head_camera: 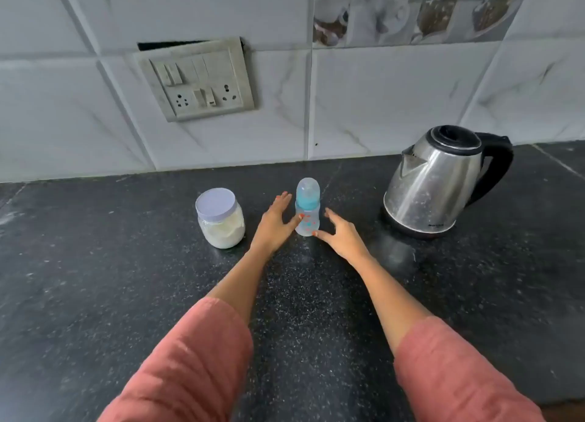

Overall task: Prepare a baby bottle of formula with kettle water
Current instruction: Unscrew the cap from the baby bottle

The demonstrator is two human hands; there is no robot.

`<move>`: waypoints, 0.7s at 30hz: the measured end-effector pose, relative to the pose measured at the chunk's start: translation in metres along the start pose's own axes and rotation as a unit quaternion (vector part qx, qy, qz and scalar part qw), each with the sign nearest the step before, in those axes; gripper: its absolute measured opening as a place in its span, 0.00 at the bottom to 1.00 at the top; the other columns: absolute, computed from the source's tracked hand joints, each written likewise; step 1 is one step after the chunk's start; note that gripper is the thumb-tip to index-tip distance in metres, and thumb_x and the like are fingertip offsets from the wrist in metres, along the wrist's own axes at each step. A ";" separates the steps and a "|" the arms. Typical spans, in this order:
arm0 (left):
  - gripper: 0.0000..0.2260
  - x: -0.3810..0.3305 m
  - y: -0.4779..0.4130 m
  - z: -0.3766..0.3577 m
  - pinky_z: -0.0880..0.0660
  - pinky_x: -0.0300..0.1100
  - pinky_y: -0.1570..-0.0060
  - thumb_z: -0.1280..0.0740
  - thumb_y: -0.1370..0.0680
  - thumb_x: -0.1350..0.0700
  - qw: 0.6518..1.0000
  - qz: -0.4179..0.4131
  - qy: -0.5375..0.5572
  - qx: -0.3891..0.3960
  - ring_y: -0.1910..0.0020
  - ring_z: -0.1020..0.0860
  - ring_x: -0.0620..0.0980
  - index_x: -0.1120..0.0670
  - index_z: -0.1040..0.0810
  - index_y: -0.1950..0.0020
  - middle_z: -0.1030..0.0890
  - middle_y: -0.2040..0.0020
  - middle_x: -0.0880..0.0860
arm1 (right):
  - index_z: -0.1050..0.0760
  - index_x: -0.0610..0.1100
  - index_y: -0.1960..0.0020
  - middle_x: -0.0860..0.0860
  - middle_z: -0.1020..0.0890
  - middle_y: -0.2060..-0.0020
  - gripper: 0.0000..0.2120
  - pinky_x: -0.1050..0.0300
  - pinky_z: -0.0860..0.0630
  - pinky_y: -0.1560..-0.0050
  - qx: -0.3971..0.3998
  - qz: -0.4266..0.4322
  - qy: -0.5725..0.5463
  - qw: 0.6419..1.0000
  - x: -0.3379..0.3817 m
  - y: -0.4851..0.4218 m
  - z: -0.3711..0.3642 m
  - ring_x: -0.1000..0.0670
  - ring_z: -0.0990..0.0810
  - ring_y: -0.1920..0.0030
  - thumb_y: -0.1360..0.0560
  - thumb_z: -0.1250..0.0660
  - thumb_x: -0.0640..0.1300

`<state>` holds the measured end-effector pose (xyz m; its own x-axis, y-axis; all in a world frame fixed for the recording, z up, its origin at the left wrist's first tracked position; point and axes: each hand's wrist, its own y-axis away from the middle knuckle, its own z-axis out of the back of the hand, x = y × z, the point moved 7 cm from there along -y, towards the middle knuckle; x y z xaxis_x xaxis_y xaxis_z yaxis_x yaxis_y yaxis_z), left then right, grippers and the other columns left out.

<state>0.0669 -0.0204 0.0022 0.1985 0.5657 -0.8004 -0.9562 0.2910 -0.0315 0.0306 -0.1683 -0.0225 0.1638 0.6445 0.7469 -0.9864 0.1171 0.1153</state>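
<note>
Nearest, pink sleeves (190,358) reach out over the black worktop (95,295); the left grip (274,223) and right grip (343,236) flank the capped baby bottle (307,214), fingers spread apart, thumbs at its wall, nothing clasped yet; the task looks barely begun: bottle seemingly empty, formula jar (220,220) lidded just to its left, kettle (438,184) lid down, well to the right; its water level is hidden; whether the thumbs actually touch is unclear.

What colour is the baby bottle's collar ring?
Teal blue collar ring, clearest in the head view.
</note>
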 end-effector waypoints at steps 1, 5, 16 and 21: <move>0.28 0.003 -0.005 0.002 0.45 0.47 0.30 0.34 0.24 0.53 1.000 0.010 0.027 -0.008 0.27 0.43 0.50 0.54 0.42 0.27 0.40 0.26 0.53 | 0.44 0.44 0.26 0.47 0.34 0.29 0.35 0.44 0.39 0.29 0.007 -0.004 -0.023 1.000 0.001 -0.004 -0.004 0.45 0.36 0.29 0.28 0.31 0.48; 0.34 0.018 -0.021 -0.011 0.37 0.42 0.35 0.28 0.29 0.54 0.992 0.041 0.104 0.056 0.32 0.33 0.50 0.56 0.39 0.28 0.31 0.30 0.55 | 0.38 0.42 0.29 0.44 0.28 0.34 0.37 0.45 0.34 0.32 -0.003 -0.023 -0.109 0.994 0.005 -0.017 -0.011 0.46 0.29 0.34 0.33 0.26 0.40; 0.31 0.021 -0.019 -0.020 0.29 0.49 0.37 0.25 0.33 0.57 0.977 0.041 0.201 0.054 0.40 0.25 0.50 0.60 0.31 0.33 0.24 0.38 0.57 | 0.32 0.39 0.35 0.42 0.25 0.37 0.28 0.53 0.29 0.38 -0.061 -0.019 -0.139 0.988 0.005 -0.013 -0.010 0.46 0.27 0.36 0.32 0.27 0.39; 0.29 0.005 0.015 -0.017 0.28 0.44 0.39 0.25 0.32 0.58 0.980 0.019 0.194 0.052 0.41 0.24 0.48 0.59 0.30 0.34 0.23 0.39 0.57 | 0.31 0.39 0.36 0.43 0.25 0.37 0.26 0.60 0.29 0.43 -0.071 -0.005 -0.141 0.988 0.011 0.025 -0.005 0.46 0.26 0.37 0.32 0.27 0.39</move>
<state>0.0502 -0.0260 -0.0124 0.0478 0.2484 -0.9675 -0.9304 0.3634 0.0473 0.0076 -0.1545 -0.0145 0.1433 0.4097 0.9009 -0.9699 0.2392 0.0455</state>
